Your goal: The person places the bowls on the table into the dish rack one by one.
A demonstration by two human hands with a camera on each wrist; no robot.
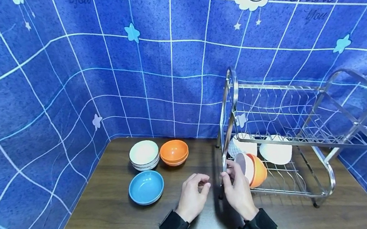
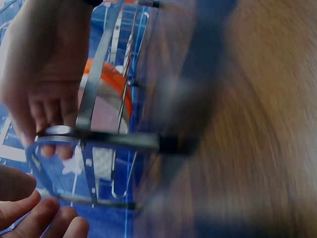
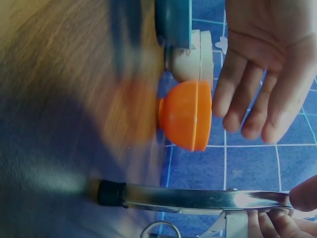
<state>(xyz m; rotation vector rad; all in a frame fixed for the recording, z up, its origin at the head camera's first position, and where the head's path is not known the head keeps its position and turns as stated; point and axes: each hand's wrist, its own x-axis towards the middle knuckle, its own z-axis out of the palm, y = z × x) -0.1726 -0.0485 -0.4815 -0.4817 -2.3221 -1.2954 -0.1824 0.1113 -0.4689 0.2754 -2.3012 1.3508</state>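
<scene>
The right hand [image 1: 238,192] is at the left end of the rack [image 1: 312,140], and its fingers [image 1: 227,173] pinch the metal bar of the frame there; the right wrist view shows fingertips on this shiny bar. The left hand [image 1: 194,194] hovers just beside it over the worktop [image 1: 107,225], with the fingers loosely curled and apart, and it holds nothing.

The rack is a two-level stand of bright steel wire with rounded end frames and small black feet. It stands on the right part of the worktop, close to the blue wall. In the lower level an orange bowl [image 1: 258,169] stands on its edge, with a pale bowl [image 1: 244,166] nested against it, just beside the right hand. Two white dishes [image 1: 276,152] lean behind them. The upper level looks to hold nothing.

I think the main risk is in the rack itself. It looks light, and the grip is only at one end, so a pull or a lift there may tilt or slide it. Then the bowls standing on edge could roll out of the wires or knock together. The smooth steel may also slip between the fingertips.

On the left of the worktop, well apart from the hands, are a blue bowl [image 1: 146,187], a stack of white bowls [image 1: 144,154] and a stack of orange bowls [image 1: 174,152].
</scene>
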